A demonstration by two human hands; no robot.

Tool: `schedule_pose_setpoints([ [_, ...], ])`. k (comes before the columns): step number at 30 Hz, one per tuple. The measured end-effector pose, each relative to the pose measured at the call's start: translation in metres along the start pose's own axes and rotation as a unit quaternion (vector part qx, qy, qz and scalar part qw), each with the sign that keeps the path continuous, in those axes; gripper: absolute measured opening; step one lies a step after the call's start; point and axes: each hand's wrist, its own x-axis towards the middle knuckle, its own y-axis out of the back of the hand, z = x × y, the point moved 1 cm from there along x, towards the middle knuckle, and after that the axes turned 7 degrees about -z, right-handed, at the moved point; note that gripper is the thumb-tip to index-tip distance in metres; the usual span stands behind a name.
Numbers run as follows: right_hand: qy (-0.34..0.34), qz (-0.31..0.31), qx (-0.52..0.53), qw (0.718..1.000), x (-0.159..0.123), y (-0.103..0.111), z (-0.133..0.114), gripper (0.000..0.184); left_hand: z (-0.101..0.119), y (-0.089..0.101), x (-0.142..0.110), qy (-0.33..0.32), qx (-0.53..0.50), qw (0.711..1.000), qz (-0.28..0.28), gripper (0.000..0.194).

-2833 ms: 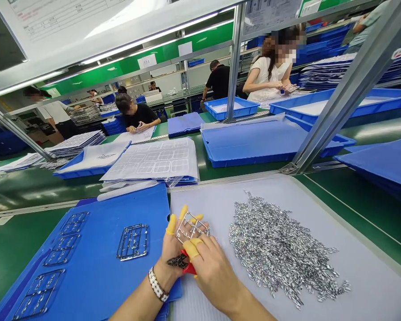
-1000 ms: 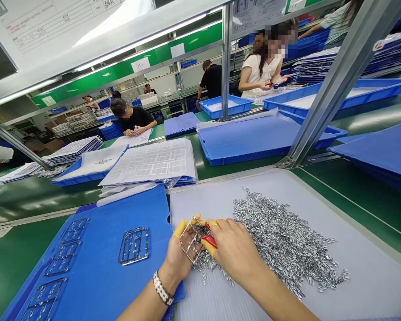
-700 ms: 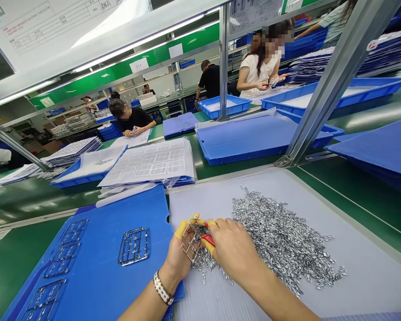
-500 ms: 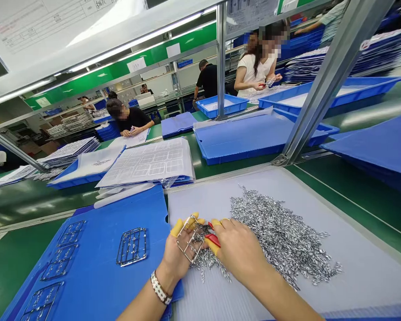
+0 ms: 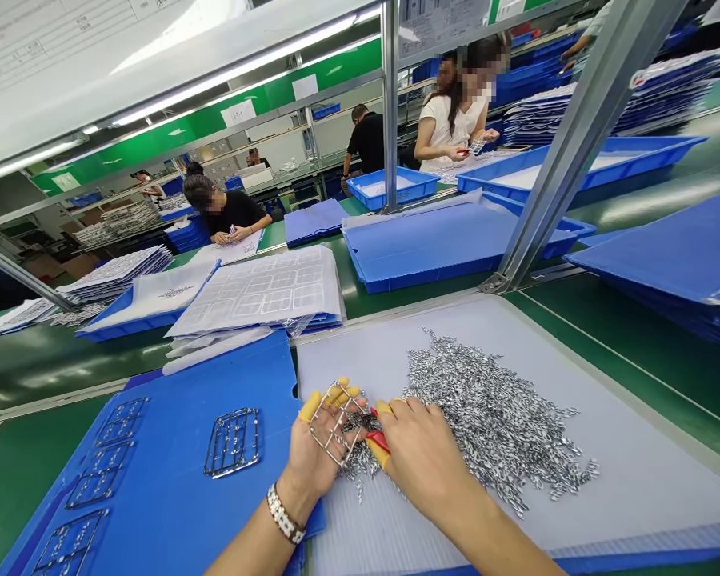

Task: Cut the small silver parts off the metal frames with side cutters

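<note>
A shiny rectangular sprue frame point(image 5: 338, 424) with crossbars is held tilted by my left hand point(image 5: 308, 450), its fingers in yellow finger cots behind the bars. My right hand point(image 5: 429, 452) grips a red-handled hand tool, likely pliers point(image 5: 378, 441), right beside the frame; the tool's jaws are hard to make out. Beneath and right of my hands spreads a pile of small shiny silver pieces point(image 5: 492, 408) on a whitish sheet point(image 5: 612, 496). To the left, another metal frame point(image 5: 233, 442) lies on a blue board point(image 5: 174, 480).
Three more frames point(image 5: 87, 474) lie along the blue board's left side. Behind it sits a stack of printed sheets point(image 5: 264, 288). A blue tray point(image 5: 432, 256) and a slanted metal post point(image 5: 588, 152) stand beyond the whitish sheet. Several people work further back.
The view has shifted slightly, so the scene sits a little further left. My left hand has turned the frame more toward the camera; the red-handled tool stays beside it.
</note>
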Motion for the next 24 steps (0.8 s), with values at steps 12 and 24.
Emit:
schedule_pose_setpoints([
  [12, 0.006, -0.003, 0.009, 1.000, -0.006, 0.000, -0.004, 0.015, 0.006, 0.001, 0.001, -0.012, -0.011, 0.999, 0.030, 0.039],
  [24, 0.028, -0.030, 0.052, 0.998, -0.004, -0.008, -0.018, 0.018, 0.005, -0.004, -0.001, -0.058, -0.001, 0.996, 0.063, 0.035],
])
